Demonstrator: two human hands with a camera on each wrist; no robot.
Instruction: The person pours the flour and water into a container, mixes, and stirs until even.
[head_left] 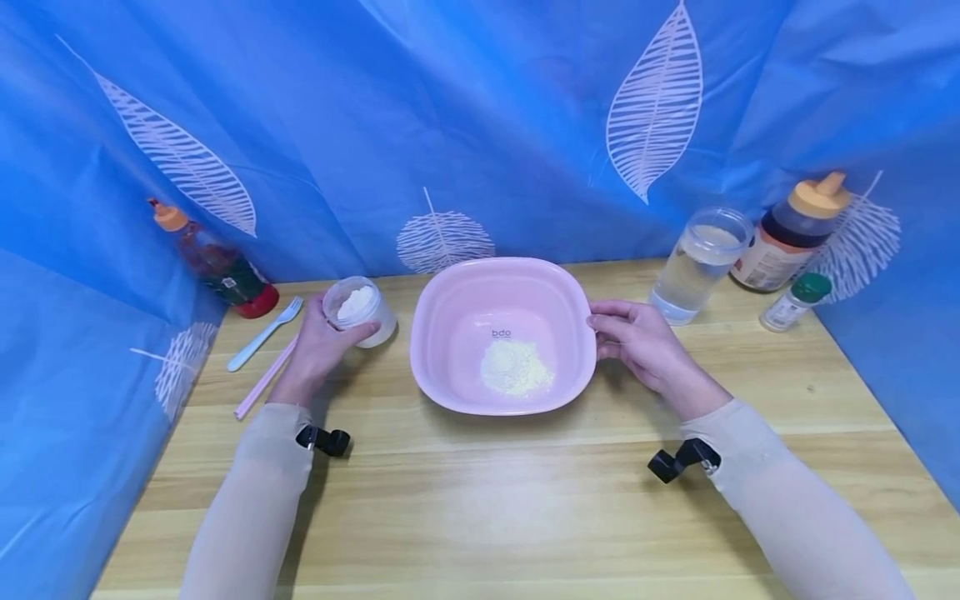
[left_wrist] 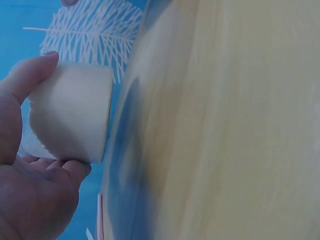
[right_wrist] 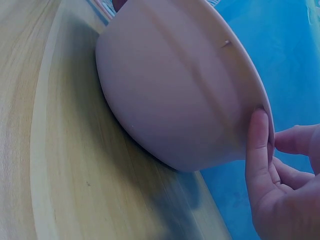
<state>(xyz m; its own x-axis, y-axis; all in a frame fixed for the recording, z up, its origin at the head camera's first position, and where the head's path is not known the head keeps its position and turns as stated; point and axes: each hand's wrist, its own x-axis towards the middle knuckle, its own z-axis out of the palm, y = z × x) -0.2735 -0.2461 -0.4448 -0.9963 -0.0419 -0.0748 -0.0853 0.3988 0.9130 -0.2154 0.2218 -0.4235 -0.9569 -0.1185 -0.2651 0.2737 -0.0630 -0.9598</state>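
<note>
Pink in colour, a basin (head_left: 459, 333) is standing upright toward the far middle of the wood-grain table (head_left: 480, 500), a patch of pale powder (head_left: 516, 367) lying on its floor toward the near right. At its right side the right hand (head_left: 645, 346) is pinching the rim: the right wrist view is showing one finger pressing the outer wall beneath the lip, the thumb bearing on the lip's other side, the gap between them being just the rim's thickness. The right forearm is slanting inward from the near right.

To the left of the basin, and apart from it, the left hand (head_left: 321, 346) is gripping an open jar (head_left: 382, 323) of white powder (head_left: 358, 303). Its thumb is lying along one side and its fingers are curling round the other, spread to the jar's width. Whether the jar's base is touching the table cannot be told. The left forearm is pointing away from the near left.

Left of this hand, a pale blue fork (head_left: 264, 335) and pink sticks (head_left: 266, 378) are lying on the table. Beyond the right hand, a clear vessel of water (head_left: 686, 279) is standing at the far right.
</note>
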